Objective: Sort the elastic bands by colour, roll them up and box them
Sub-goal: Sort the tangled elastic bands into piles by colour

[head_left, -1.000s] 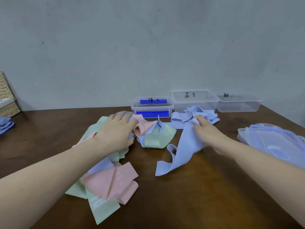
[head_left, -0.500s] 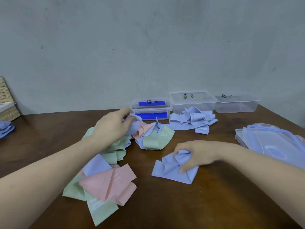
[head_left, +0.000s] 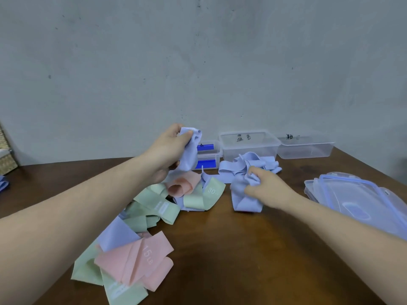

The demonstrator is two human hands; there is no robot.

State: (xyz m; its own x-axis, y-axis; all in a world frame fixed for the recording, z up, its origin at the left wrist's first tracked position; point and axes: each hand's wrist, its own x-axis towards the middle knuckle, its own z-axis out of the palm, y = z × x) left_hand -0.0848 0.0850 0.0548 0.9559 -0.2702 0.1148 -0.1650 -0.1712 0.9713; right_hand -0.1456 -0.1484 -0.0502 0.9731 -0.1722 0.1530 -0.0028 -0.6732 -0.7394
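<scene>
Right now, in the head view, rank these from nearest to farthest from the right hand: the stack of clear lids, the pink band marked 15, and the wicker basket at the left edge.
From the right hand:
1. Stack of clear lids, just to its right.
2. Pink band marked 15, near left, on the mixed pile.
3. Wicker basket, far left edge.

Raised blue band [head_left: 190, 150]: gripped in the left hand [head_left: 167, 150], lifted off the tabletop [head_left: 242, 249], hanging limp in front of the blue-labelled box [head_left: 209, 154].
Second blue band [head_left: 244, 194]: crumpled under the right hand [head_left: 266, 188], its lower end on the tabletop.
Blue pile [head_left: 248, 164]: tangled bands just before the middle box [head_left: 248, 143].
Mixed heap [head_left: 141, 216]: green, pink and blue bands overlapping, one pink marked 15, one green marked 30.
Right box [head_left: 305, 146]: clear, open, beside the middle one.
</scene>
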